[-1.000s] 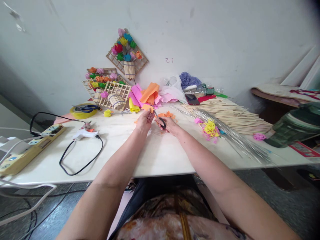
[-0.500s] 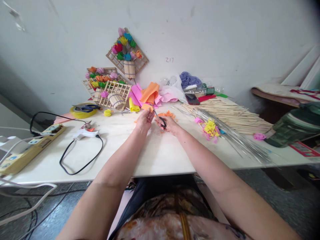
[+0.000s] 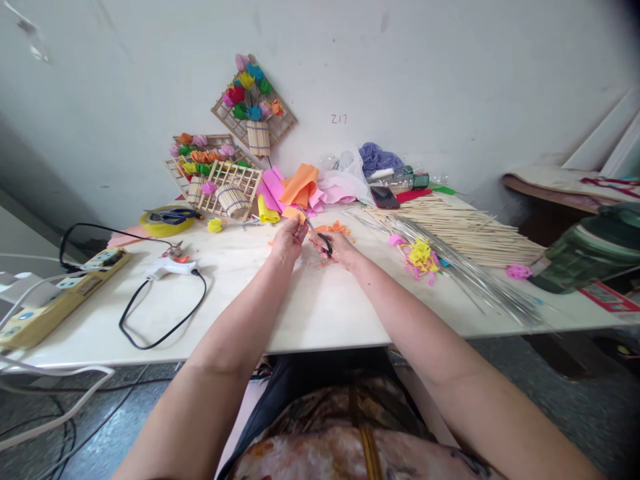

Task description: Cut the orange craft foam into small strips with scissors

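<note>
Almost nothing moves between the earlier pictures and this one: the left hand [image 3: 289, 241] stays closed around a small orange piece of paper [image 3: 294, 214], which now sits a little higher, just beside the pile of pink and orange sheets [image 3: 300, 187]. The right hand [image 3: 340, 250] keeps its fingers clamped in the handles of the black scissors [image 3: 319, 238], whose blades point up to the orange piece, so I judge the cutting goes on slowly, over the orange scraps [image 3: 334, 230] on the tabletop [image 3: 320, 307]
</note>
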A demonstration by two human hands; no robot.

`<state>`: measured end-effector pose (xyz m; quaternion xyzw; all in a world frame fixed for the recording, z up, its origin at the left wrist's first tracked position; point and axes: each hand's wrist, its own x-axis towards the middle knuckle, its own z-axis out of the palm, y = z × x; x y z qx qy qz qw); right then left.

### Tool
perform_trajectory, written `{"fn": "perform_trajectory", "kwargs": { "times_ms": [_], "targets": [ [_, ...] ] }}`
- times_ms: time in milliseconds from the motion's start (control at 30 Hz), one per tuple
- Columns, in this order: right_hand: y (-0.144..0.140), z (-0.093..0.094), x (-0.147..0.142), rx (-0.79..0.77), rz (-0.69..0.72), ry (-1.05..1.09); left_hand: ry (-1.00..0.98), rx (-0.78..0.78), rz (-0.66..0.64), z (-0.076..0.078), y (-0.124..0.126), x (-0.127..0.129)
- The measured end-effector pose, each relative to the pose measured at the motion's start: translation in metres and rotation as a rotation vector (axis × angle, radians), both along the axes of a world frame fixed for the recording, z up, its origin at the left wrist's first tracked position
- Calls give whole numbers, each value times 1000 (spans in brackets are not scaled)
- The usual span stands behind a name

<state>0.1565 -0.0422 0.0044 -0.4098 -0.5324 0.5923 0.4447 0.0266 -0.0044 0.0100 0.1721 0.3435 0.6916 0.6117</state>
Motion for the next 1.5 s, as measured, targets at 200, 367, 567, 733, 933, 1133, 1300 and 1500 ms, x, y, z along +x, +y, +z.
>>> {"fn": "perform_trajectory", "kwargs": {
  "times_ms": [200,367,567,733,933,1133,1300,1500],
  "targets": [
    [4,-4,0,-1,10,29,-3,8,2,2,-2,0],
    [1,-1,-1,-11,-9,16,6,24,-3,1,-2,-1],
    [-5,6,-2,-19,-16,-8,20,33,0,-1,1,-3],
    [-3,3,-1,-14,-8,-25,42,31,13,-2,1,-3],
    [1,-4,1,7,26,-6,30,20,36,2,0,-3],
    [-1,-2,4,9,42,-16,83,38,48,3,0,-7],
    [-3,-1,5,7,45,-29,142,46,35,3,-1,-7],
    [-5,2,6,14,41,-25,167,55,3,4,-4,-5]
  ]
}}
